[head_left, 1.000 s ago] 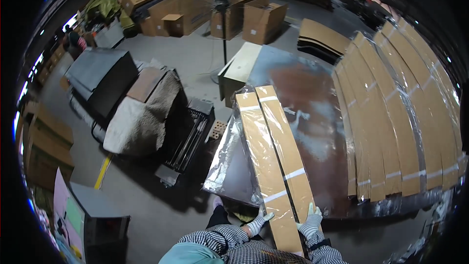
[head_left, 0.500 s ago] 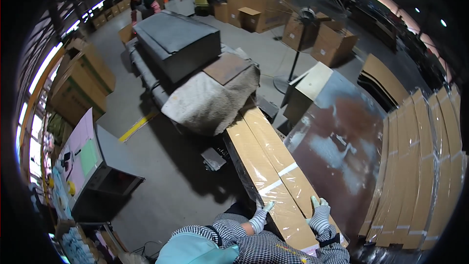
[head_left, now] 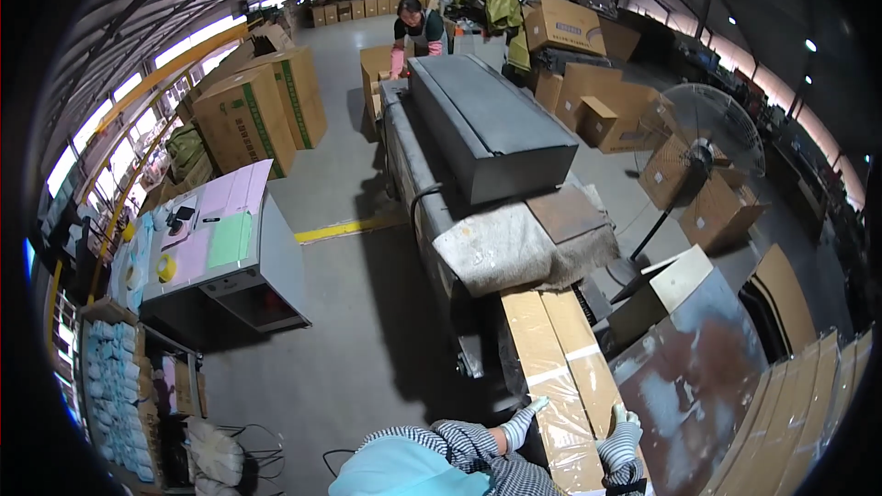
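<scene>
Two long flat cardboard pieces point(head_left: 571, 418), side by side in clear film with white tape strips across them, run from my body toward a grey cloth flap point(head_left: 501, 253). Their far end passes under this flap, out of sight. My left hand point(head_left: 522, 424), in a pale striped glove, grips the left edge with its thumb on top. On the right edge is my right hand point(head_left: 622, 436), gloved alike, closed about the side with the thumb on top. The lower fingers of both hands are partly hidden.
Ahead stands a long machine with a grey box-shaped hood point(head_left: 524, 165); a person point(head_left: 421, 32) bends at its far end. A stained metal sheet point(head_left: 694, 395) and upright wrapped cardboard point(head_left: 799, 413) lie rightward, near a standing fan point(head_left: 700, 149). A grey cabinet point(head_left: 280, 262) is leftward.
The view has tilted up and turned left. Both hands keep their hold on the cardboard, whose tape strips now lie closer to the cloth flap, so it seems to have slid forward.
</scene>
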`<state>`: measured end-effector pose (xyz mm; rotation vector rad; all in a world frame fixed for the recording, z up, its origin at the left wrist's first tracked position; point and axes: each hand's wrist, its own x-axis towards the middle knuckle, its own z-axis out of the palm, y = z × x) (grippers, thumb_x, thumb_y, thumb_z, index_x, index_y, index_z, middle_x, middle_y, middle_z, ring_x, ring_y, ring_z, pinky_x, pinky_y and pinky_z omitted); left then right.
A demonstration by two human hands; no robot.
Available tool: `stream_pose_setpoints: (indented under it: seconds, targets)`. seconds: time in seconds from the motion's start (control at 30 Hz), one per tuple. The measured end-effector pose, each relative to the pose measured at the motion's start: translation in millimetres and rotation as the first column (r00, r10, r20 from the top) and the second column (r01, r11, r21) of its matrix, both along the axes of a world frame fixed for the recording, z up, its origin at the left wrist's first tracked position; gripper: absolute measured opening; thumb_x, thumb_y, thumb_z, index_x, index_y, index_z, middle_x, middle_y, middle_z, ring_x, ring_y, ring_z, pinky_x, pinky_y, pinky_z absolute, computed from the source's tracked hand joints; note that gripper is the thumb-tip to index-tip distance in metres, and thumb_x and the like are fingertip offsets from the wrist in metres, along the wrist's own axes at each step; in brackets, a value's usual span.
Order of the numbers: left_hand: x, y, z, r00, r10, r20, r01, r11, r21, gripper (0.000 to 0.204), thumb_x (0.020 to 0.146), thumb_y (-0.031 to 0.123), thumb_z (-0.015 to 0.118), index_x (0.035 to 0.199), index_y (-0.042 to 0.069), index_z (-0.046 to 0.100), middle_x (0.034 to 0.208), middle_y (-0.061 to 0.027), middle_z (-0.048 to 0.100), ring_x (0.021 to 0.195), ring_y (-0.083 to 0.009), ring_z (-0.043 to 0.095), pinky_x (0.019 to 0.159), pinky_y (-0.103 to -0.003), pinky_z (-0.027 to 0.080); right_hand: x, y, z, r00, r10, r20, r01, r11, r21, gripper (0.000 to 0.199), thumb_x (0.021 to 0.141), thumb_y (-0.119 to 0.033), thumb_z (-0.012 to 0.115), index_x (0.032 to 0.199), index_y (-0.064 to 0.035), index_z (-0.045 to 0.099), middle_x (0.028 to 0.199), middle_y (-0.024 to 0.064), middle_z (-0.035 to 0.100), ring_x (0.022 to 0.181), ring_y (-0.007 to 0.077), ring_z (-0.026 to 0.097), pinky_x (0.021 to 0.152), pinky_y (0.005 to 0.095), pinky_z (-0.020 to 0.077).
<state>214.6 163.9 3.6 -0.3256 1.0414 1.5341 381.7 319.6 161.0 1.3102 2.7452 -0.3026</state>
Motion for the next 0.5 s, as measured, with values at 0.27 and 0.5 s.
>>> stream_pose_setpoints:
  seconds: [0.27, 0.5]
  targets:
    - [-38.2, 2.4, 3.6, 0.995, -0.099, 0.029, 0.092, 0.978, 0.186, 0.095, 0.093, 0.069, 0.054, 0.162, 0.009, 0.027, 0.171, -0.0083, 0.018, 0.156, -0.0202, 0.013, 0.126, -0.033, 0.008, -35.1, 8.3, 2.4, 1.0, -0.008, 0.023, 0.009, 1.0, -0.016, 0.115, 0.047, -0.056, 0.095, 0.143, -0.0136, 0.049, 0.137, 0.0253, 0.052, 0.128, 0.043, 0.05, 0.108, 0.0536, 0.0395]
    - [-48.0, 15.6, 3.2, 0.997, -0.067, -0.029, 0.07, 0.99, 0.12, 0.094, 0.091, 0.065, 0.061, 0.159, 0.007, 0.033, 0.169, -0.0076, 0.024, 0.154, -0.0203, 0.019, 0.124, -0.034, 0.013, -54.2, 8.5, 16.5, 0.998, -0.056, 0.007, 0.056, 0.998, -0.021, 0.117, 0.045, -0.057, 0.095, 0.143, -0.0135, 0.049, 0.137, 0.0257, 0.052, 0.128, 0.0433, 0.049, 0.108, 0.054, 0.0394]
